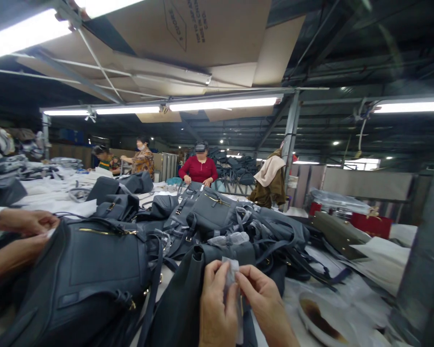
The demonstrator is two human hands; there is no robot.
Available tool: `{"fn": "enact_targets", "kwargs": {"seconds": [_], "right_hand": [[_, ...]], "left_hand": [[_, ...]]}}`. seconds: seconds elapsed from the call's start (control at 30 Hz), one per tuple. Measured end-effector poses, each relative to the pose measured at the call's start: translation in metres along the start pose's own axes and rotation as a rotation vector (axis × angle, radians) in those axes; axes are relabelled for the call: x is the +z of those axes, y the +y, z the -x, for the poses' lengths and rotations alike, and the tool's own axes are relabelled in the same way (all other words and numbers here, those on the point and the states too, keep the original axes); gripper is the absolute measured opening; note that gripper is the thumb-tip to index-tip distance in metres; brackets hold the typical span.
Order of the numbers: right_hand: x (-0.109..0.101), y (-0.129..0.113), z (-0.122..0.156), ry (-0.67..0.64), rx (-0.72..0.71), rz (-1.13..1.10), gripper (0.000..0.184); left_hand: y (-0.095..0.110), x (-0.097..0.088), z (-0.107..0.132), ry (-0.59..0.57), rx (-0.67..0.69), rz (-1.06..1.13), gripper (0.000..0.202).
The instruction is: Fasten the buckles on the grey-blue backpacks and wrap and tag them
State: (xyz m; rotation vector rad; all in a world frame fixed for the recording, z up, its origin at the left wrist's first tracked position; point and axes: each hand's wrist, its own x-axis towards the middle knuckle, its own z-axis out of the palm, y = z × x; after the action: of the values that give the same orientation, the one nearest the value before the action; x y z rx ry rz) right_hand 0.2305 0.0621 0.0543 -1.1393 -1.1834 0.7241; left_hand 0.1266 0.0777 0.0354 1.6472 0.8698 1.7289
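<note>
A dark grey-blue bag (pixel 183 294) lies on the table in front of me. Over it, my left hand (pixel 219 303) pinches a strip of thin white wrapping (pixel 231 266) between thumb and fingers. From the other side my right hand (pixel 262 294) grips the edge of the same strip with thumb and forefinger. The wrapping runs down between my hands; what it covers, if anything, is hard to make out. More clear wrapping (pixel 235 239) sits bunched on the bag just beyond my fingertips.
Another dark bag (pixel 108 255) with a gold zip lies at left, beside a co-worker's hands (pixel 25 224). More bags (pixel 213 209) are heaped ahead. A bowl with brown residue (pixel 321 318) and a metal post (pixel 423 270) stand at right. A person in red (pixel 198 168) works opposite.
</note>
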Motion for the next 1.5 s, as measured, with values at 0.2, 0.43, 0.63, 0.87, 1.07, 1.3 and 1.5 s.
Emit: {"fn": "enact_targets", "kwargs": {"seconds": [0.2, 0.43, 0.63, 0.87, 1.07, 1.3, 1.5], "right_hand": [[-0.007, 0.001, -0.001, -0.003, -0.012, 0.008, 0.036], [-0.011, -0.004, 0.001, -0.049, 0.003, -0.034, 0.035], [-0.007, 0.005, 0.001, 0.039, -0.028, 0.024, 0.029], [-0.005, 0.008, 0.005, 0.186, -0.240, 0.437, 0.021], [0.000, 0.003, 0.007, 0.161, -0.057, 0.255, 0.036], [0.009, 0.008, 0.005, 0.089, -0.038, 0.053, 0.038], [0.012, 0.003, 0.008, 0.163, -0.104, -0.026, 0.024]], "left_hand": [[0.008, -0.005, -0.003, -0.172, -0.045, -0.113, 0.024], [0.016, -0.004, -0.015, -0.253, -0.304, 0.129, 0.019], [0.011, 0.002, -0.021, -0.195, -0.479, 0.365, 0.021], [0.005, 0.006, -0.018, -0.175, -0.431, 0.404, 0.019], [0.003, 0.002, -0.010, -0.166, -0.360, 0.331, 0.021], [0.001, -0.002, -0.005, -0.097, -0.376, 0.457, 0.029], [0.014, -0.007, -0.009, -0.215, -0.637, 0.600, 0.038]]}}
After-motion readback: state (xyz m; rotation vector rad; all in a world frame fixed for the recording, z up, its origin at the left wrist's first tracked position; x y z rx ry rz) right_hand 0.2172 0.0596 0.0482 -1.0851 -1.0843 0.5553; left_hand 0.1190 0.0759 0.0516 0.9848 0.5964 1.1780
